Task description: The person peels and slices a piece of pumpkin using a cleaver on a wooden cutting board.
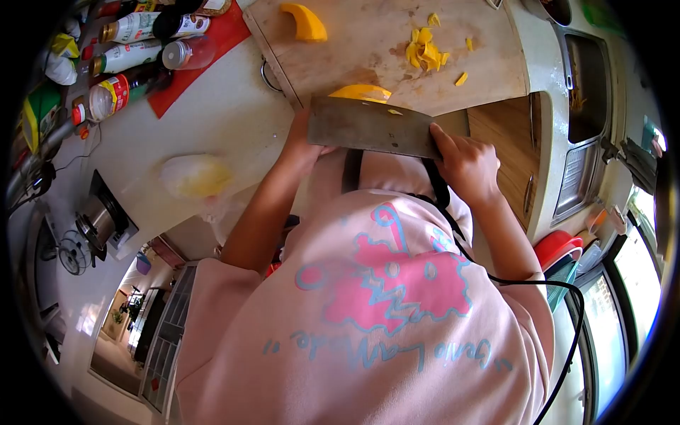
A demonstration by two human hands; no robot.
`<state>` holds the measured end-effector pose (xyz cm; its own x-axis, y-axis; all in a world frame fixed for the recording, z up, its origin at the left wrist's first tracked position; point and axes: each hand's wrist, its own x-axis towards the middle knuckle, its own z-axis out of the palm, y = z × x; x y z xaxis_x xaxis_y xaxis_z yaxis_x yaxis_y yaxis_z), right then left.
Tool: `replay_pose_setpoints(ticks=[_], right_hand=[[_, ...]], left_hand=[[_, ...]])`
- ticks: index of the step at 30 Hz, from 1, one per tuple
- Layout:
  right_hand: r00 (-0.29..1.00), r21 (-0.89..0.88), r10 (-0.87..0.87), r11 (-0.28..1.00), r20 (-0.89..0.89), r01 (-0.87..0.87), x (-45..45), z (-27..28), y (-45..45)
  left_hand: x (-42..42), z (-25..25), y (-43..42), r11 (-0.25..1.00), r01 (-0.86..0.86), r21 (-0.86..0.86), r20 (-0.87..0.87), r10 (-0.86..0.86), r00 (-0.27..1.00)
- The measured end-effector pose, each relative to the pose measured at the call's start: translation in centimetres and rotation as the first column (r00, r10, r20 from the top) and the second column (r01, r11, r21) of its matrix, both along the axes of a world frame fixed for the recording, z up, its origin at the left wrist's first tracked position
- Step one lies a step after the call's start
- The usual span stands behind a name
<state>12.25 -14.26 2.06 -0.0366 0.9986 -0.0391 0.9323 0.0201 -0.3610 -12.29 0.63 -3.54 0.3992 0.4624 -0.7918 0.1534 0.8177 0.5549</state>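
Observation:
A broad cleaver (375, 127) is held nearly level in front of my body, its flat face towards me. My right hand (466, 161) is closed at its right end, thumb along the edge of the blade; the handle is hidden in the hand. My left hand (303, 145) is at the blade's left end, its fingers mostly hidden behind the metal. Just beyond the blade, a piece of orange pumpkin (363, 92) lies at the near edge of the wooden cutting board (368, 49), partly covered by the cleaver. Small bits of pumpkin stick to the blade.
A curved pumpkin wedge (306, 23) and a heap of peel scraps (425, 54) lie on the board. Bottles (127, 57) crowd the left counter beside a red mat (205, 74). A plastic bag (197, 176) lies nearer. To the right is a sink (588, 85). A black cable (538, 282) crosses my right arm.

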Motion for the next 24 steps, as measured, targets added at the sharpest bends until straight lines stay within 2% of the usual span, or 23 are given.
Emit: replay_pose_setpoints(ticks=[1, 4, 7, 10, 12, 14, 20, 24], right_hand=[[1.0, -0.005, 0.005, 1.0, -0.004, -0.005, 0.1, 0.1, 0.0], [1.0, 0.006, 0.012, 1.0, -0.011, -0.012, 0.6, 0.4, 0.0], [1.0, -0.034, 0.0, 0.999, 0.019, 0.001, 0.6, 0.5, 0.0], [0.998, -0.089, 0.013, 0.996, 0.062, -0.008, 0.7, 0.2, -0.2], [0.997, -0.108, 0.016, 0.994, 0.077, -0.007, 0.8, 0.1, -0.2], [0.996, -0.122, 0.021, 0.993, 0.088, -0.01, 1.0, 0.0, 0.0], [0.991, -0.139, 0.036, 0.99, 0.127, -0.018, 0.4, 0.0, 0.7], [0.987, -0.132, 0.056, 0.991, 0.151, -0.036, 0.0, 0.0, 1.6]], left_hand=[[0.1, 0.0, -0.2, 1.0, -0.015, 0.003, -0.024, 0.015, 1.0], [-0.4, -0.1, -0.3, 0.994, 0.076, 0.079, 0.061, -0.081, 0.995], [1.1, 1.8, -0.6, 0.997, -0.007, 0.074, -0.048, 0.01, 0.999], [0.0, 0.1, -0.3, 0.997, 0.068, 0.045, 0.024, -0.069, 0.997], [0.1, -0.4, -0.7, 0.914, 0.201, 0.351, -0.068, -0.19, 0.98], [0.4, -0.4, -0.8, 0.842, 0.253, 0.477, -0.125, -0.22, 0.967], [0.5, -0.7, -1.1, 0.843, 0.289, 0.454, -0.162, -0.241, 0.957], [-0.4, -3.1, -2.2, 0.826, 0.269, 0.495, -0.213, -0.184, 0.959]])
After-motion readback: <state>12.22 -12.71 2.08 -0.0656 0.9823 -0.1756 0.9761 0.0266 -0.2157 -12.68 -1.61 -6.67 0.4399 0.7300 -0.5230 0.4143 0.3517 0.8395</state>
